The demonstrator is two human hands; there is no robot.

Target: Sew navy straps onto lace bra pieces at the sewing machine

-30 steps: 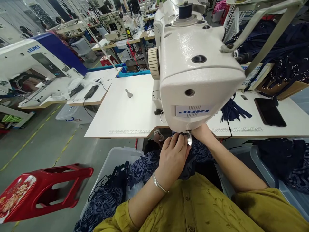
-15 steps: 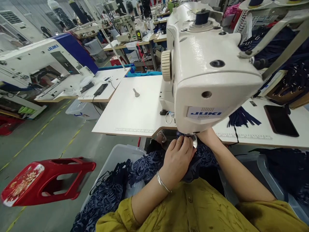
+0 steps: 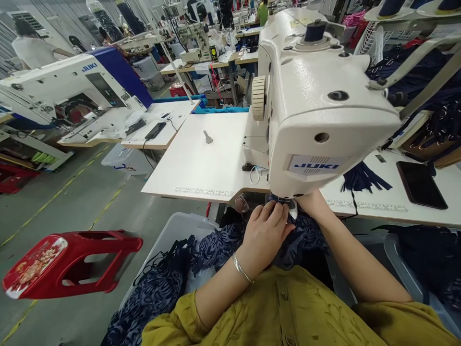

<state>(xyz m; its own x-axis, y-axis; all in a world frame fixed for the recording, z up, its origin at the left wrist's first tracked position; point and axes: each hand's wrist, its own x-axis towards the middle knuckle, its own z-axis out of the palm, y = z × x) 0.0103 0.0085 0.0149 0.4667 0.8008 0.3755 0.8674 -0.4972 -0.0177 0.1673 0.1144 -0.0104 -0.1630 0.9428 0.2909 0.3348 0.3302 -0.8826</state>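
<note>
A white sewing machine (image 3: 324, 115) stands right in front of me, its head end facing me. Below the head, my left hand (image 3: 268, 230) rests with bent fingers, held together, on navy patterned fabric (image 3: 308, 235). A silver bangle circles that wrist. My right hand (image 3: 311, 204) reaches in from the other side under the machine head. Its fingers are hidden behind the head, so their grip does not show. The fabric hangs from the sewing area down toward my lap. The needle is out of sight behind the head and fingers.
A clear plastic bin (image 3: 190, 221) with navy fabric stands at my left, and a grey bin (image 3: 396, 245) at my right. On the white table (image 3: 201, 163) lie a small grey tool (image 3: 208, 137) and a black phone (image 3: 421, 184). A red stool (image 3: 75, 262) is on the floor.
The view has shifted slightly, so the machine appears a little farther right. My left fingers have moved slightly on the fabric, the thumb now farther out. A person in white shows at the far left.
</note>
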